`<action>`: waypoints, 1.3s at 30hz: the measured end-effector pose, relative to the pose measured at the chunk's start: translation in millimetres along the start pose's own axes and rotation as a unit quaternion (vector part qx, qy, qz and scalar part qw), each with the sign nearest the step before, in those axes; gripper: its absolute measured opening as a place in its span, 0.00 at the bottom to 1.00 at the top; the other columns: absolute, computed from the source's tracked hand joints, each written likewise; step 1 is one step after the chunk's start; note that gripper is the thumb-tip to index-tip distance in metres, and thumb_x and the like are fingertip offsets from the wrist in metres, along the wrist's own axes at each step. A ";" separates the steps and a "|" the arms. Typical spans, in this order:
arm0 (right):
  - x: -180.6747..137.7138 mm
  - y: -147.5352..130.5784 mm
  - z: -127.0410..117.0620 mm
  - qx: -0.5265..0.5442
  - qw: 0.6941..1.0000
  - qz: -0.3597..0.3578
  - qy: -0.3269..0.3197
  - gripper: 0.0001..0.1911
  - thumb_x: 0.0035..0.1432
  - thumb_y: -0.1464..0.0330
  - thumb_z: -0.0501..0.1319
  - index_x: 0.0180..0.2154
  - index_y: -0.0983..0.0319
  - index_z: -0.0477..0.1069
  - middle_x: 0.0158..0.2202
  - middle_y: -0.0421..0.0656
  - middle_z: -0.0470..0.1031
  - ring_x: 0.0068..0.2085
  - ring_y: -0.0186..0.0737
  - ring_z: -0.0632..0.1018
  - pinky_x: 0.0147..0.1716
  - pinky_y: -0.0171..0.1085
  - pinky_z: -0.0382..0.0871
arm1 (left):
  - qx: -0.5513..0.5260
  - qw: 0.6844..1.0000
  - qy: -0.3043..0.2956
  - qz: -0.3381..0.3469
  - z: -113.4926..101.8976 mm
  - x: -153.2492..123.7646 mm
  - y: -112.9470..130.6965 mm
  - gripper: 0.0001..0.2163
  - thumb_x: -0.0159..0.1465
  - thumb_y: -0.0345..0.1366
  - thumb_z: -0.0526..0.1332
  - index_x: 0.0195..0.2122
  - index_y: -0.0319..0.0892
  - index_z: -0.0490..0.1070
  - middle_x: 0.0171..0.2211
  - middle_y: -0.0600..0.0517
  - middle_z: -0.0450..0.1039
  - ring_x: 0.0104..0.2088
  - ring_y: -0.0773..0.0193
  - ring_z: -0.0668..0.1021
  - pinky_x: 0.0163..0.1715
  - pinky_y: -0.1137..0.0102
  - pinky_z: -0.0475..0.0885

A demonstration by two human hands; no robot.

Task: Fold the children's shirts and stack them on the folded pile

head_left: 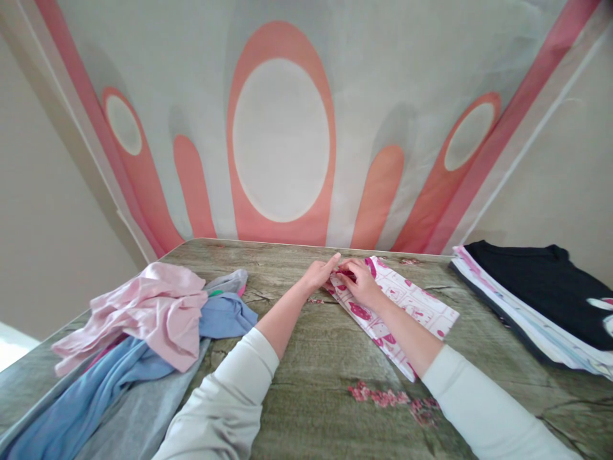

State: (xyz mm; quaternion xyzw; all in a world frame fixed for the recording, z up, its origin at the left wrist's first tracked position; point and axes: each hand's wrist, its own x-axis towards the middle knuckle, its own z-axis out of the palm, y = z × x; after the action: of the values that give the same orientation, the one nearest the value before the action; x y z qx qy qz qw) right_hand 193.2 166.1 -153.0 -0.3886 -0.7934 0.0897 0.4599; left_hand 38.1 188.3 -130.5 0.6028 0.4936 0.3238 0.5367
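A large grey sheet with salmon ovals and stripes hangs behind and fills the upper view. Below it lies the table, its top printed like weathered wood with small pink flowers near the front edge. On the table's left side sprawls a loose pile of clothes: a pink garment on top, a blue one beneath it, and a grey one at the bottom. At the right edge sits a folded stack topped by a black garment. Between them, right of centre, the printed cloth, white with magenta pictures, lies flat on the table as a long folded strip running from the far middle toward the near right. The right hand rests on the strip's far end, fingers curled and pinching the fabric there. The left hand lies just beside it, fingers straight and held together, their tips touching the same far end. Both forearms wear pale sleeves pushed back.
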 end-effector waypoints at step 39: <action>-6.4 -15.4 -20.4 -0.053 0.998 -0.008 -0.015 0.11 0.58 0.73 0.50 0.36 0.59 0.70 0.37 0.45 0.72 0.42 0.44 0.72 0.44 0.46 0.66 | 0.213 0.977 -0.004 0.028 -19.5 -0.9 -8.5 0.22 0.45 0.28 0.63 0.44 0.31 0.71 0.21 0.55 0.72 0.22 0.69 0.71 0.24 0.76 0.65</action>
State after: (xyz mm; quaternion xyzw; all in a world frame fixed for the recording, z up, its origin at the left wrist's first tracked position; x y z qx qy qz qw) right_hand 203.0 146.7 -138.1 -0.4047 -0.8069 0.0492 0.4275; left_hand 17.7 193.3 -134.4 0.7181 0.5318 0.2237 0.3892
